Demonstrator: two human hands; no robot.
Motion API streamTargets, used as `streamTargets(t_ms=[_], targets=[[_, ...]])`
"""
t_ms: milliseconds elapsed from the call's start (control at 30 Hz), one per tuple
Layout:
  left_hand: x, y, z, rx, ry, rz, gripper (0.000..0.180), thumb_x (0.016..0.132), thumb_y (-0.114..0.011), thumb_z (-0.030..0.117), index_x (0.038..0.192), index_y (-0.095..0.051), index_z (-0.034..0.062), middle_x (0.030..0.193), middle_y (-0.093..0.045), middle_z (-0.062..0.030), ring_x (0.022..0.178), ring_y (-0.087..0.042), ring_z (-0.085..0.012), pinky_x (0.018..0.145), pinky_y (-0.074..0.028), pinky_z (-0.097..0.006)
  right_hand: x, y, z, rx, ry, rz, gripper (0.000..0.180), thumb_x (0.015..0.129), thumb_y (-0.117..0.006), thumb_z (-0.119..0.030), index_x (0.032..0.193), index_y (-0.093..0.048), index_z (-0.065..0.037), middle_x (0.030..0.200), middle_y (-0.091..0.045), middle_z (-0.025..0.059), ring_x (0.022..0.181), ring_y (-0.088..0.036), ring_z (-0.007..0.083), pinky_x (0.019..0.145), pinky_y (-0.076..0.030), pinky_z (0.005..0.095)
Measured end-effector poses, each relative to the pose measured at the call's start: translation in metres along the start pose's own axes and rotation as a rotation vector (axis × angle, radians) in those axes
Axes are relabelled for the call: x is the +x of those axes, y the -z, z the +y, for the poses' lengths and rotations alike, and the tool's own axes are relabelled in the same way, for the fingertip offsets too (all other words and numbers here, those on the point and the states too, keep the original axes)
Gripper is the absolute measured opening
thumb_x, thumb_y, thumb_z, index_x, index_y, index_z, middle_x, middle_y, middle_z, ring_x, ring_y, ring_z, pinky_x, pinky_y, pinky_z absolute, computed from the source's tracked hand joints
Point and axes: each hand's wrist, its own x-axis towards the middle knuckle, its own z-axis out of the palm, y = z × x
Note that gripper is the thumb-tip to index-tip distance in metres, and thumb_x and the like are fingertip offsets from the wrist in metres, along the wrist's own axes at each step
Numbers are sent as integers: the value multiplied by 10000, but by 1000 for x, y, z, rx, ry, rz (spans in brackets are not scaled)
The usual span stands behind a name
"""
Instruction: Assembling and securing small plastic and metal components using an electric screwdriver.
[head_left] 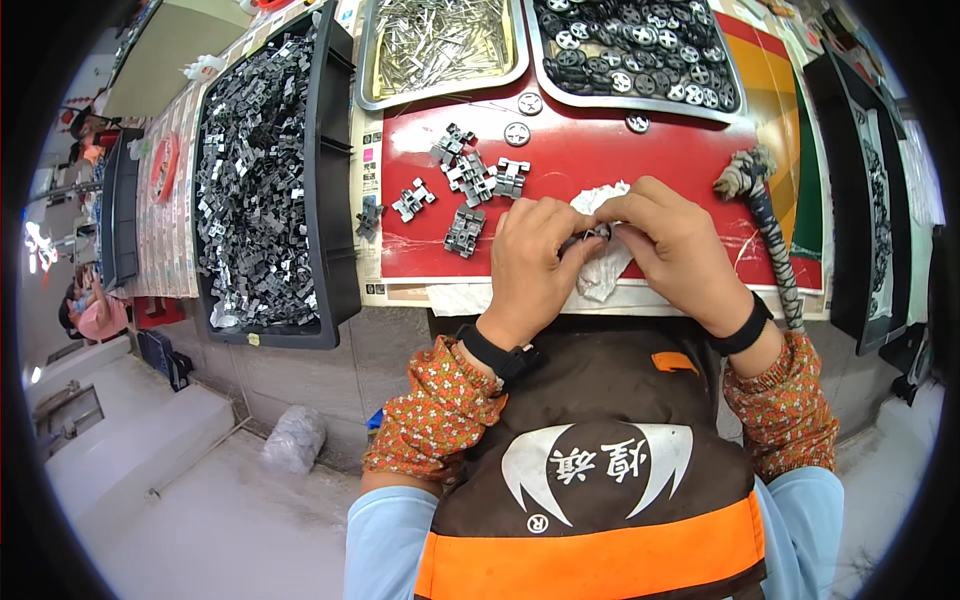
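Observation:
My left hand (pixel 535 252) and my right hand (pixel 682 245) meet at the front of the red work surface (pixel 420 255). Both are closed, with thumbs and fingertips pinched together around a small dark part (pixel 600 231), mostly hidden by the fingers. Crumpled white tissue (pixel 603 276) lies beneath and between them. Left of my left hand rest several grey plastic pieces (pixel 466 230), loosely grouped with a few stacked together. Beyond the hands are loose black wheels with silver spokes (pixel 517 134).
A metal tray of thin metal pins (pixel 442 45) and a tray of black wheels (pixel 640 50) stand at the back. On the left is a black crate of small grey pieces (pixel 258 180). A tape-wrapped hammer-like tool (pixel 770 225) lies right; another black bin (pixel 868 200) stands beyond.

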Motion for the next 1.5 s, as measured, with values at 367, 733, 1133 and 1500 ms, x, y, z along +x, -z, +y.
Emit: streamTargets(t_ms=[367, 733, 1133, 1500], targets=[[-2, 2, -6, -29, -30, -2, 208, 828, -874, 164, 1002, -788, 89, 927, -705, -42, 890, -617, -283, 805, -476, -421, 59, 27, 60, -527, -14, 31, 143, 950, -730, -61, 1092, -746, -49, 1021, -686, 138, 981, -712, 384, 827, -563, 485], [-3, -1, -11, -36, -44, 20, 190, 848, -856, 191, 1004, -777, 119, 914, -661, -37, 893, -607, -280, 803, -463, -426, 46, 27, 55, -511, 84, 72, 81, 1009, -671, -55, 1066, -661, 3, 964, -682, 149, 865, -718, 336, 743, -570, 425], [-8, -3, -13, -43, -63, 78, 184, 837, -843, 176, 986, -743, 133, 916, -631, -26, 894, -609, -264, 782, -440, -419, 10, 12, -14, 498, -596, -173, 127, 1082, -628, -42, 1193, -650, 15, 1020, -683, 40, 823, -692, 82, 697, -624, 244], [-10, -6, -16, -27, -67, 86, 208, 816, -848, 151, 976, -718, 126, 926, -629, -34, 907, -609, -271, 776, -443, -427, -1, -8, -17, -163, -103, -95, 184, 997, -630, 86, 1145, -681, -10, 1006, -660, 88, 834, -688, 164, 733, -566, 304]])
